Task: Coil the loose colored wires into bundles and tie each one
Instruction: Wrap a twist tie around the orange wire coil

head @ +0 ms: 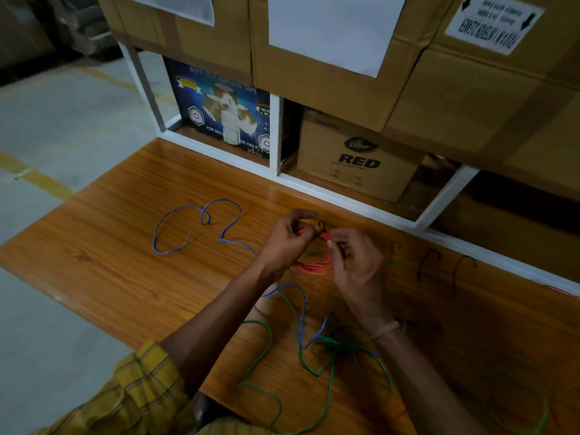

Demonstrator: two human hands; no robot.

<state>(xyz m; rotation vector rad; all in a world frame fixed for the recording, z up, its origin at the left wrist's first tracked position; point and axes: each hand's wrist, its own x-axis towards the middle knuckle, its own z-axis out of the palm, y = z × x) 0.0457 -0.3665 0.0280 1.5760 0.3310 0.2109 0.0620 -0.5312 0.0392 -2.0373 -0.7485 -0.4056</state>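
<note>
A coiled red wire bundle (314,266) hangs between my two hands above the wooden table (125,246). My left hand (287,238) pinches the top of the coil, and my right hand (354,262) grips it just to the right. A thin black tie (321,226) sticks up from the coil between my fingertips. A loose blue wire (194,224) sprawls on the table to the left and runs under my left forearm. A loose green wire (266,350) lies tangled near the table's front edge, below my arms.
Spare black ties (428,262) lie on the table right of my hands. Another red wire (561,291) shows at the far right edge. A white shelf frame (276,136) with cardboard boxes (354,158) stands right behind the table. Concrete floor lies to the left.
</note>
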